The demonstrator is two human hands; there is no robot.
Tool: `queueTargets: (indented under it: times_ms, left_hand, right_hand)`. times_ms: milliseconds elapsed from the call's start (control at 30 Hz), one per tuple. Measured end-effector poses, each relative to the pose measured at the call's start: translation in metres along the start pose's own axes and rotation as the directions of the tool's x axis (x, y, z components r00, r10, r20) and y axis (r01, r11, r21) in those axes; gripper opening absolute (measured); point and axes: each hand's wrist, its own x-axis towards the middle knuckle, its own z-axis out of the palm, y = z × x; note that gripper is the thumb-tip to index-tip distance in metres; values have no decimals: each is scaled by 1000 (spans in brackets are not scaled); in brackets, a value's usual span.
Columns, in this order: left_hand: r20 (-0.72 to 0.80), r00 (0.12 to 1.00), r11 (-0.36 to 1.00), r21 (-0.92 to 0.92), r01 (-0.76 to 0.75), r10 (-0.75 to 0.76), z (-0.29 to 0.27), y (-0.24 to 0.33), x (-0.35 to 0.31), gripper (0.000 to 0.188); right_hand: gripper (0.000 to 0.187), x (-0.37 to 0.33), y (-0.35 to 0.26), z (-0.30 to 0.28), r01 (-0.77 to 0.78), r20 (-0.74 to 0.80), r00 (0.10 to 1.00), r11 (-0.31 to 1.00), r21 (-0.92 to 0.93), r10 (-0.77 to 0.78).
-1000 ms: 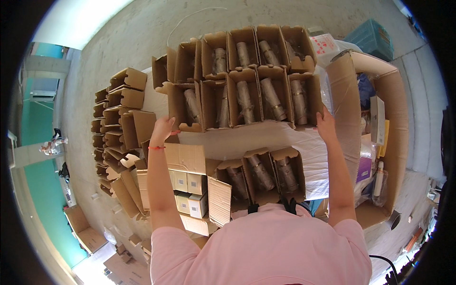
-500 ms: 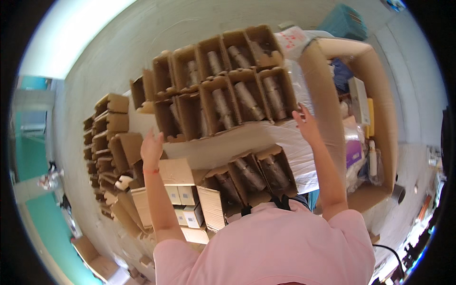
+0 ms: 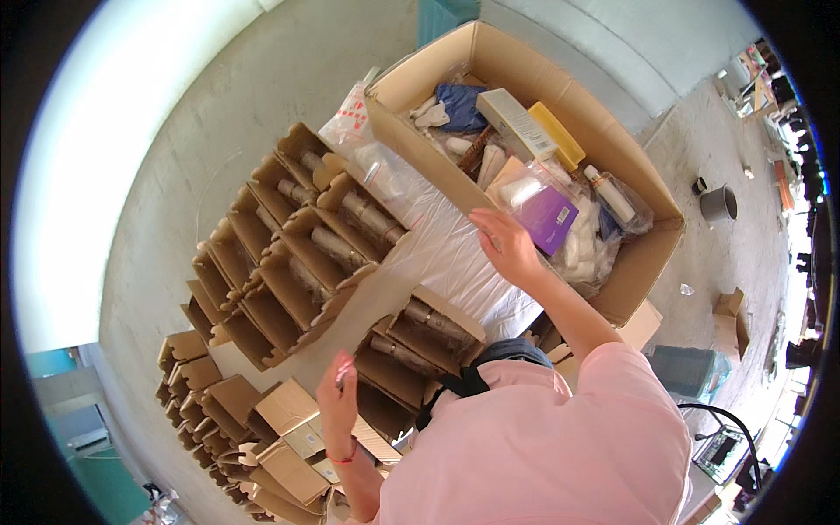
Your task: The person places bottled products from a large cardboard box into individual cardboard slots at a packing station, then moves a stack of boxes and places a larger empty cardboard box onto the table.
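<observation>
My right hand (image 3: 509, 251) is open, its fingers stretched toward the near left wall of a large cardboard box (image 3: 420, 166); whether they touch it I cannot tell. Inside lie a purple box (image 3: 549, 219), a grey-white box (image 3: 516, 124), a yellow piece (image 3: 556, 136) and a white bottle (image 3: 610, 194) in clear plastic. My left hand (image 3: 338, 404) is raised beside the near cartons, with its fingers smeared; I cannot tell whether it holds anything. Close to it, open brown cartons (image 3: 433, 324) hold plastic-wrapped cylinders (image 3: 402, 354). Two more rows of such cartons (image 3: 289, 262) stand farther left.
Many folded-open cartons (image 3: 197, 372) are stacked at the left. An opened carton (image 3: 289, 407) with small boxes stands near my left wrist. White sheeting (image 3: 472, 262) covers the surface between the rows and the large box. A grey bucket (image 3: 718, 203) stands on the floor at right.
The view has swung right, bringing the large box toward the middle. My right hand has gone from the carton row to the box's wall; my left hand has come nearer my body.
</observation>
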Motion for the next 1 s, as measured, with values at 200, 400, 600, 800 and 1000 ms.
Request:
queueTargets:
  times_ms: [200,400,600,800,1000]
  left_hand:
    - [39,999,999,42,-3,1,40,3,-7,33]
    - [34,999,998,64,27,-29,58,15,-21,33]
    - [77,990,990,83,113,-119,61,8,-46,33]
    - [84,990,992,-41,118,-114,76,-27,-57,30]
    - [147,986,996,28,81,-84,93,-8,-38,27]
  right_hand:
    - [31,42,81,-49,-289,-275,924,956,-48,265]
    - [82,82,167,-62,-613,-255,790,738,-282,558]
    - [81,83,227,-67,-543,-278,837,650,-532,472]
    - [71,49,167,-83,-226,198,948,965,-136,250]
    - [73,26,165,-83,-428,340,816,884,-188,467]
